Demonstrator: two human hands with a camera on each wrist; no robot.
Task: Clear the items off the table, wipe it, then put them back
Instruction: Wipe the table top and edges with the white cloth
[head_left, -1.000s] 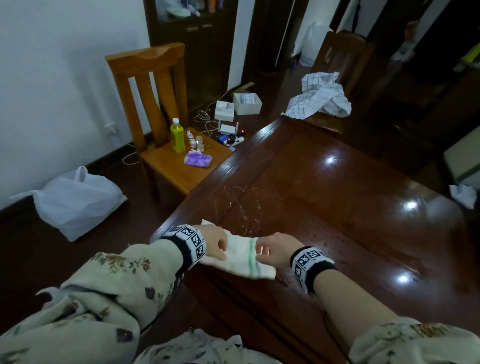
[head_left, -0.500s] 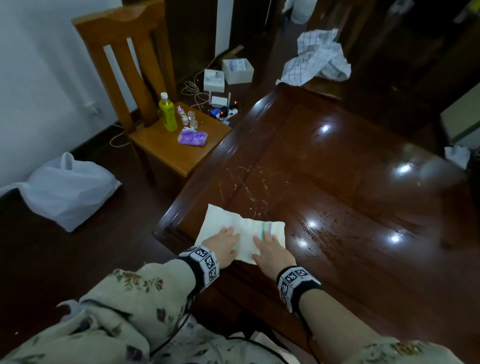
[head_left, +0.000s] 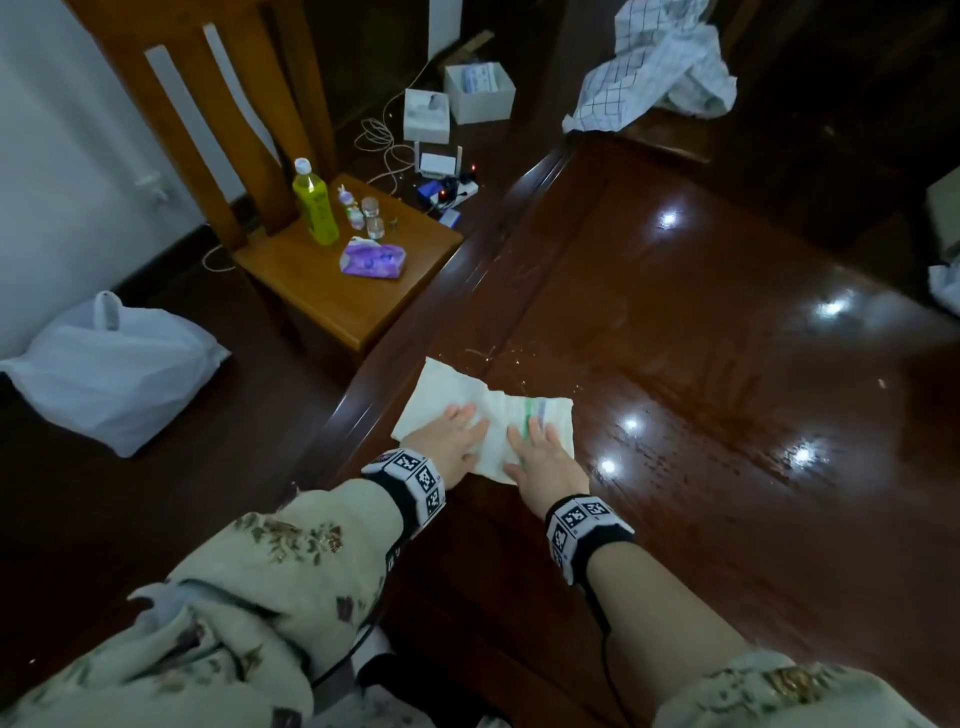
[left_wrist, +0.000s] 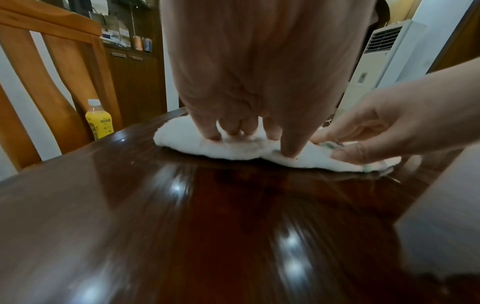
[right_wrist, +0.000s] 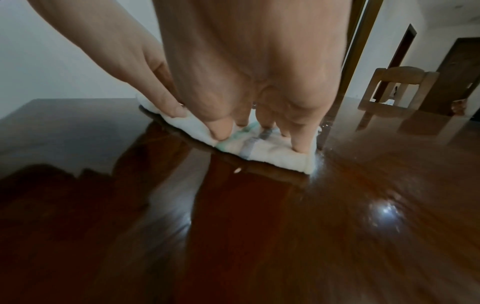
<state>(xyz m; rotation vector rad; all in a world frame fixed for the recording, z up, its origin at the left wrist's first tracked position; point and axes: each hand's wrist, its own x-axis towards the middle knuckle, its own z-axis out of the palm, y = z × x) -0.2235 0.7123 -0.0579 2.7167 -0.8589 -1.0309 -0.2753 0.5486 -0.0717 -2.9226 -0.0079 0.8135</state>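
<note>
A white cloth (head_left: 483, 402) with a green and grey stripe lies flat near the front left corner of the dark glossy table (head_left: 727, 364). Both hands press down on it side by side with straight fingers: my left hand (head_left: 460, 434) on its left half, my right hand (head_left: 537, 449) on the striped right half. The left wrist view shows the left fingertips (left_wrist: 213, 134) pushing into the cloth (left_wrist: 233, 149). The right wrist view shows the right fingertips (right_wrist: 298, 147) on the cloth (right_wrist: 275, 152). Specks and droplets (head_left: 519, 358) lie just beyond the cloth.
A wooden chair (head_left: 332, 291) at the table's left holds a yellow-green bottle (head_left: 314, 210), small bottles (head_left: 363, 213) and a purple tissue pack (head_left: 371, 260). A white plastic bag (head_left: 109, 364), boxes (head_left: 467, 93) and cables lie on the floor. A checked cloth (head_left: 654, 67) lies on the far chair.
A second ago both hands held the folded cloth at the table's near edge. It now lies spread flat, and both hands have pushed it forward toward the specks.
</note>
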